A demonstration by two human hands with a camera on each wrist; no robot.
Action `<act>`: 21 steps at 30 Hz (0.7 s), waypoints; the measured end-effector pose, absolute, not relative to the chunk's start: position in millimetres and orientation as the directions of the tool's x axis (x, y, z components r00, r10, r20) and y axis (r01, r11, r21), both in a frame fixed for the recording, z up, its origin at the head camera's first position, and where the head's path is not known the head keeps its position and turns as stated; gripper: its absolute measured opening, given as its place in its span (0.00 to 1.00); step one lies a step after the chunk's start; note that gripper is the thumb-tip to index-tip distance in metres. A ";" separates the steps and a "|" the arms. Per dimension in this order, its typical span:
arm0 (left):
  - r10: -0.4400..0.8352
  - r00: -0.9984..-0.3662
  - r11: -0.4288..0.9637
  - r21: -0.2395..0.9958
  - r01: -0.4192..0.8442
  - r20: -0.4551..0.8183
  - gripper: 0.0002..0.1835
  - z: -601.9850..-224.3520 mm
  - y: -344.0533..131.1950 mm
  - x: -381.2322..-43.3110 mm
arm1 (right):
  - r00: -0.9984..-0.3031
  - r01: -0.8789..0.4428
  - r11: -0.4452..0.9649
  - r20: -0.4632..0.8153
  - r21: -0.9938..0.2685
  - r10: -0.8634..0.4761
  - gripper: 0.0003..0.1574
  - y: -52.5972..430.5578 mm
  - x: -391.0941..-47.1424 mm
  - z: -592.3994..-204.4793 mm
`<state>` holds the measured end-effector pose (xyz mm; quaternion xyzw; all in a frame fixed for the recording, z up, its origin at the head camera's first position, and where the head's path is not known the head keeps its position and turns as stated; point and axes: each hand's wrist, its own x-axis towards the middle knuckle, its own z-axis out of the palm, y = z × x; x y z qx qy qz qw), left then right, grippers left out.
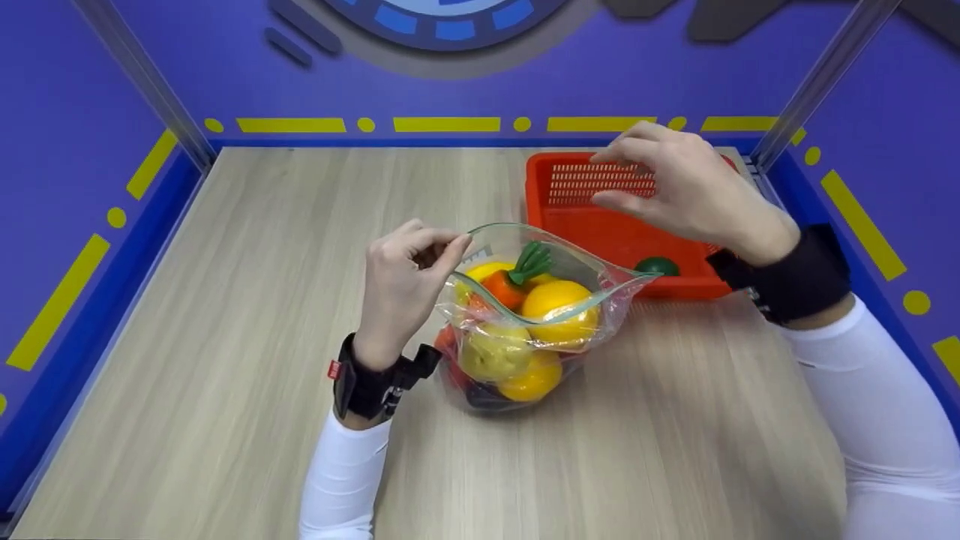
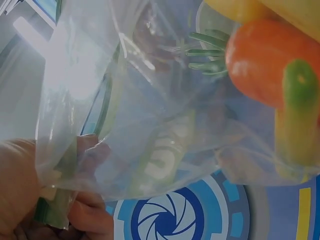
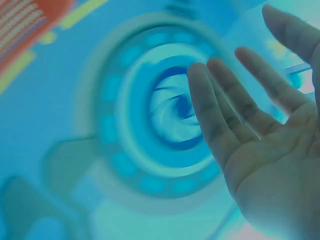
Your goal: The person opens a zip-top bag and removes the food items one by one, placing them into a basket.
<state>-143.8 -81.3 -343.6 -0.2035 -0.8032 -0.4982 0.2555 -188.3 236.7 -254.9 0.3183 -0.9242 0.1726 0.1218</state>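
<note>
A clear zip bag [image 1: 607, 319] stands on the table with its mouth spread apart. Inside it sit an orange [image 1: 556, 306], a pale yellow-green fruit [image 1: 495, 352], a carrot [image 1: 504, 289] with a green top, and other colourful produce. My left hand [image 1: 405, 277] pinches the bag's rim at its left corner; the left wrist view shows thumb and fingers [image 2: 90, 215] around the zip strip. Above the red basket [image 1: 536, 217], my right hand [image 1: 686, 184] is raised with nothing in it. The right wrist view shows its fingers [image 3: 207, 107] extended and spread.
A dark green fruit or vegetable [image 1: 657, 266] lies in the basket's near end, just behind the bag's right corner. Blue patterned walls [image 1: 480, 90] enclose the wooden table [image 1: 262, 300] at the back and sides.
</note>
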 end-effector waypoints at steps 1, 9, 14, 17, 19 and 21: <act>0.072 -0.787 0.421 0.696 0.581 0.613 0.06 -343.4 -81.3 -143.7 | -0.738 -0.663 0.712 0.366 -0.233 -0.567 0.24 230.6 -180.3 -252.0; 0.070 -0.792 0.427 0.700 0.573 0.606 0.07 -342.4 -81.0 -143.4 | -0.587 -0.806 0.560 0.373 -0.190 -0.718 0.19 187.3 -132.5 -254.5; 0.066 -0.795 0.433 0.701 0.567 0.603 0.07 -341.6 -80.3 -143.4 | -0.610 -0.791 0.595 0.262 -0.142 -0.748 0.17 170.9 -125.7 -271.6; 0.069 -0.795 0.436 0.699 0.568 0.603 0.07 -341.6 -80.3 -143.2 | -0.600 -0.796 0.602 0.204 -0.063 -0.773 0.19 164.2 -124.2 -282.4; 0.072 -0.795 0.436 0.698 0.568 0.602 0.07 -341.8 -80.4 -143.3 | -0.612 -0.788 0.615 0.139 -0.028 -0.779 0.22 159.7 -124.0 -288.1; 0.076 -0.795 0.433 0.699 0.569 0.601 0.07 -342.0 -80.4 -143.2 | -0.635 -0.771 0.636 0.060 -0.002 -0.770 0.26 155.9 -125.6 -292.5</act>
